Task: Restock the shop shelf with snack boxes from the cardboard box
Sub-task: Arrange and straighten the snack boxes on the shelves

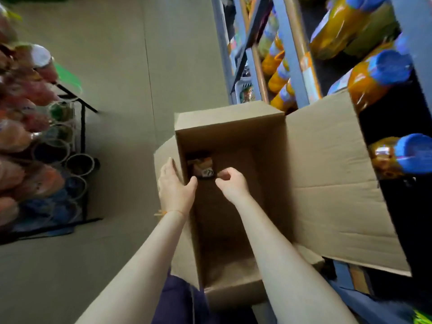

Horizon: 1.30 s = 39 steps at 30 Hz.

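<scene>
A: We stand on a pale tiled floor (112,66). The open cardboard box (327,183) sits beside the blue shelf (289,66), which holds orange bottles (371,83).

B: One snack box (203,168) lies deep in the box's far left corner.

A: Our left hand (175,185) rests on the left wall, fingers straight. Our right hand (230,182) hangs inside, fingers loosely curled, holding nothing.

B: Wire rack (77,141) at left, blurred.

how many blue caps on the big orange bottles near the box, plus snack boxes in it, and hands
blue caps, on bottles at right: 3
snack box, low in the cardboard box: 1 showing
hands, left on the box wall, right inside: 2
total: 6
Farther bottles are too blurred to count.
</scene>
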Each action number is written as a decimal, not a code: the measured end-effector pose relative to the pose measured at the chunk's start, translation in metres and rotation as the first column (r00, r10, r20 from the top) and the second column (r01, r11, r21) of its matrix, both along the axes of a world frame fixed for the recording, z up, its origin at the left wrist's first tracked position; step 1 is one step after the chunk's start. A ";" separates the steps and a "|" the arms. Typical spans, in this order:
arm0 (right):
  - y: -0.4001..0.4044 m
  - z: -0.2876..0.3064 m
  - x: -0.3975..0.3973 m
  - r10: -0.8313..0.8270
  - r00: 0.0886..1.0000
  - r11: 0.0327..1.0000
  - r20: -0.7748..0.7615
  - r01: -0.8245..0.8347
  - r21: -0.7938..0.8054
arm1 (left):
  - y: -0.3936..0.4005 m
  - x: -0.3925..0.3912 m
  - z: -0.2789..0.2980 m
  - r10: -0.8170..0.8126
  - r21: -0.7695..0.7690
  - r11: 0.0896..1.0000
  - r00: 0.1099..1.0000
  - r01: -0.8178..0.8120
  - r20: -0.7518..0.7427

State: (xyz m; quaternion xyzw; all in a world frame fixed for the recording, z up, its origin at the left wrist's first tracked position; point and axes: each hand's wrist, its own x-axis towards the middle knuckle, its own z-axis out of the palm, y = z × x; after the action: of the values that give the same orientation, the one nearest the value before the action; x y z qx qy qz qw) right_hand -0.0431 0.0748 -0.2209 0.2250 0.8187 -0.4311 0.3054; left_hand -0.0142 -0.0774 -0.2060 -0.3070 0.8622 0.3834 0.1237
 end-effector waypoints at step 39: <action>0.006 0.106 0.028 -0.567 0.746 0.457 0.349 0.638 -0.620 | 0.008 -0.020 0.105 -0.461 0.163 0.823 0.808 0.543 -0.366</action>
State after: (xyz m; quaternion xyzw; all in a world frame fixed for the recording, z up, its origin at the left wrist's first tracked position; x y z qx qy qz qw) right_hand -0.0149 0.0809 -0.1153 0.3842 0.4390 -0.7784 0.2317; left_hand -0.0341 -0.0693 -0.1011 0.0172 0.8631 0.4893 0.1237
